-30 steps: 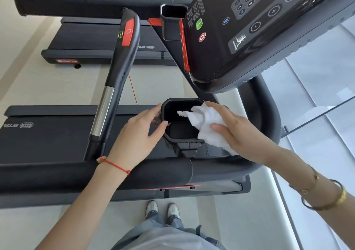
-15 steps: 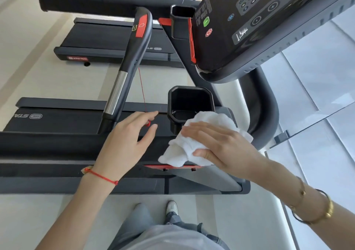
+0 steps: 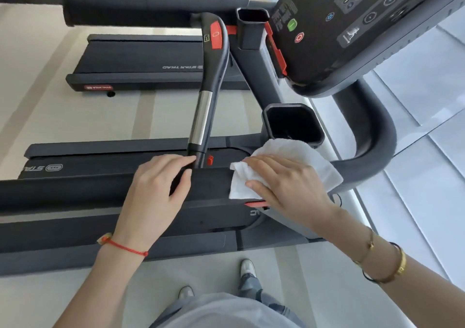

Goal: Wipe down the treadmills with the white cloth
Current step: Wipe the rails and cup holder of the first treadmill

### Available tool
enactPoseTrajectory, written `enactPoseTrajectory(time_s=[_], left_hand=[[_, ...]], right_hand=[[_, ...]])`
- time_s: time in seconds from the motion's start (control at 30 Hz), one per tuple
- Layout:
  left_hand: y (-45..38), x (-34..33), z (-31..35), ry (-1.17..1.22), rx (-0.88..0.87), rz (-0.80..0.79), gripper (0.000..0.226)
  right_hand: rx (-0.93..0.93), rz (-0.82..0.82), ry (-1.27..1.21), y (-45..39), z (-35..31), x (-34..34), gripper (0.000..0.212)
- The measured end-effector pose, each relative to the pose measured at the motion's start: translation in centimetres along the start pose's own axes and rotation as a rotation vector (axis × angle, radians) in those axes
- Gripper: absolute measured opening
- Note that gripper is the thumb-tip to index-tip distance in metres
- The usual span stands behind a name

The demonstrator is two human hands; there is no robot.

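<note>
A white cloth [image 3: 284, 151] lies draped over the near treadmill's black padded side rail [image 3: 75, 191], just below the black cup holder [image 3: 293, 123]. My right hand [image 3: 286, 186] presses flat on the cloth with straight fingers. My left hand [image 3: 156, 194] rests on the same rail to the left, fingers loosely bent over its top by the base of the silver-and-black handlebar [image 3: 203, 116]. The dark console [image 3: 364, 25] with green and red buttons hangs at the upper right.
A second treadmill [image 3: 141, 60] stands further back across a strip of pale floor. The curved black frame arm [image 3: 372, 136] bends round on the right, with a glass wall beyond it. My feet [image 3: 246, 268] stand on the floor below the rail.
My right hand brought the cloth out of the cup holder and down onto the side rail. My left hand left the cup holder's rim and settled on the rail.
</note>
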State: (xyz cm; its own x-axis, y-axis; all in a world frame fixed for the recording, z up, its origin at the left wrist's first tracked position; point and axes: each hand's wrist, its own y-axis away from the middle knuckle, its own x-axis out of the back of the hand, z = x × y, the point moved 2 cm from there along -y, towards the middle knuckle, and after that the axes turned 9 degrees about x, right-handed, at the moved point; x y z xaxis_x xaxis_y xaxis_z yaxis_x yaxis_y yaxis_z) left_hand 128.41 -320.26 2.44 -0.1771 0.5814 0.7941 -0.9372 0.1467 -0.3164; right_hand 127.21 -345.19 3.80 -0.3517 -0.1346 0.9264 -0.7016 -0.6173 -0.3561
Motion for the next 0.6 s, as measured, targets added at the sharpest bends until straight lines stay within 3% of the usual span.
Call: enactPoseTrajectory(time_s=[0.33, 0.6], left_hand=[[1.0, 4.9, -7.6, -0.092, -0.016, 0.047, 0.027], [1.2, 5.5, -9.8, -0.057, -0.023, 0.021, 0.029]], right_hand=[[-0.093, 0.083, -0.104, -9.2, -12.3, -3.2, 0.04], [-0.159, 0.046, -0.019, -5.6, -8.2, -1.5, 0.047]])
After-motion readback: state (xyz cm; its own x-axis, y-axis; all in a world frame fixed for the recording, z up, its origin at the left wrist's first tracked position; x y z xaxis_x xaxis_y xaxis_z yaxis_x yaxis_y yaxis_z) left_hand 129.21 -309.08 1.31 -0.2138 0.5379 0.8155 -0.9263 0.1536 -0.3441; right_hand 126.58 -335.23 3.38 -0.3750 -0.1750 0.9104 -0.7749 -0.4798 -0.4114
